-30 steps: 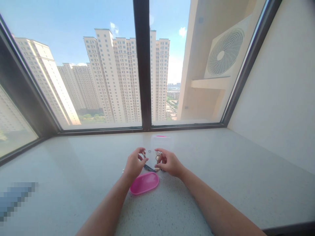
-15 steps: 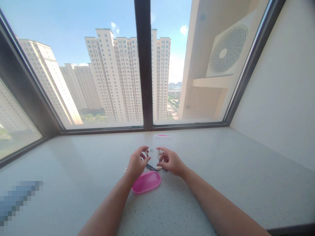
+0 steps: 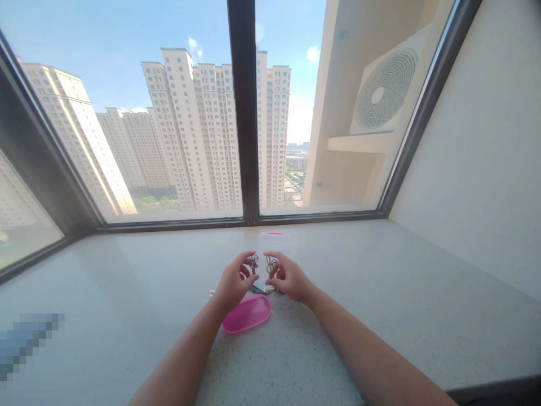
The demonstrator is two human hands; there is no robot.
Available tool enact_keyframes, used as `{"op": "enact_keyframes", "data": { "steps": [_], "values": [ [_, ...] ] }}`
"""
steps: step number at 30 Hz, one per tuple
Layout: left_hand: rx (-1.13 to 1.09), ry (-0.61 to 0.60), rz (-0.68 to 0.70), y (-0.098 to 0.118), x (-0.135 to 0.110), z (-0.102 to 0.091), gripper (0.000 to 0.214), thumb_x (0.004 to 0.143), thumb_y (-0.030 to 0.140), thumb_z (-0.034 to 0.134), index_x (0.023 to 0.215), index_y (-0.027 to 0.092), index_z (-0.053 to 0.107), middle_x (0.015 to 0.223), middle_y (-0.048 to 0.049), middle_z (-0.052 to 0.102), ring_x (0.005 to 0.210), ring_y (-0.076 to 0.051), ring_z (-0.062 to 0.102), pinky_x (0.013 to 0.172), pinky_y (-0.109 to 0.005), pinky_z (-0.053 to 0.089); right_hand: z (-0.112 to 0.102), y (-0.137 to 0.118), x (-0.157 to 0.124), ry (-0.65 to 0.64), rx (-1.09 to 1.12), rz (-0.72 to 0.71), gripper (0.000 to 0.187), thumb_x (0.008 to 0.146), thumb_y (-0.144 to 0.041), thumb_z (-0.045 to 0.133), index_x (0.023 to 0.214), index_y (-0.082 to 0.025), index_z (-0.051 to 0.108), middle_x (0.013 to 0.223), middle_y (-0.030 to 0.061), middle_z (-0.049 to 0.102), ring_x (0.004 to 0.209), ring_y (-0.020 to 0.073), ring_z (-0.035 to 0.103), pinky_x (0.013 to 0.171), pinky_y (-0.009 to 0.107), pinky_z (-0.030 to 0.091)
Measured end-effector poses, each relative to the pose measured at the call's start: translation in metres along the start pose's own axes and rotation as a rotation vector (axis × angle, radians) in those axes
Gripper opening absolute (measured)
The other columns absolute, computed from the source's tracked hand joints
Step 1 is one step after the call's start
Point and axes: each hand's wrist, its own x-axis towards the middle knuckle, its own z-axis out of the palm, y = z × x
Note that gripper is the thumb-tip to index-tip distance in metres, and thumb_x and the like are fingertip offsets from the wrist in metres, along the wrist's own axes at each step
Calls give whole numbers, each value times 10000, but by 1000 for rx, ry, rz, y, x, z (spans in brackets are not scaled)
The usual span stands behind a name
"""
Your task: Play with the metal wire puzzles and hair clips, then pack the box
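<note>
The left hand (image 3: 231, 282) pinches a small, brown, loopy, metal-looking piece (image 3: 253, 263); the right hand (image 3: 295, 280) pinches a matching piece (image 3: 271, 266), both beyond the pink, oval, plastic-looking tray (image 3: 248, 316). Likely light, stiff, slippery: hold the ends.

Pinched upright in the left hand (image 3: 234, 280), a small bronze-coloured looped piece (image 3: 253, 263), slimmer toward its base. Pinched upright in the right hand (image 3: 293, 280), near but apart, a similar bronze-coloured ringed piece (image 3: 270, 268), loops uppermost; exact kind too small to tell.
</note>
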Motion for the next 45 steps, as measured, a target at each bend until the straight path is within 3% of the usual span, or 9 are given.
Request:
{"op": "enact_keyframes", "data": {
  "steps": [10,45],
  "values": [
    [-15,-20,0,1,-2,0,618,716,154,581,1289,249,368,907,-3,609,602,-87,527,541,-214,443,0,-2,0,-13,-23,12,640,672,-174,683,1247,-258,416,703,-50,565,453,51,438,433,165,357],
    [5,-2,13,5,-3,0,591,706,126,557,1260,248,392,933,-21,587,629,-93,537,530,-206,449,0,-4,-1,-30,-6,16,634,670,-177,673,1246,-250,419,702,-50,554,443,44,430,412,155,342]
  ]
}}
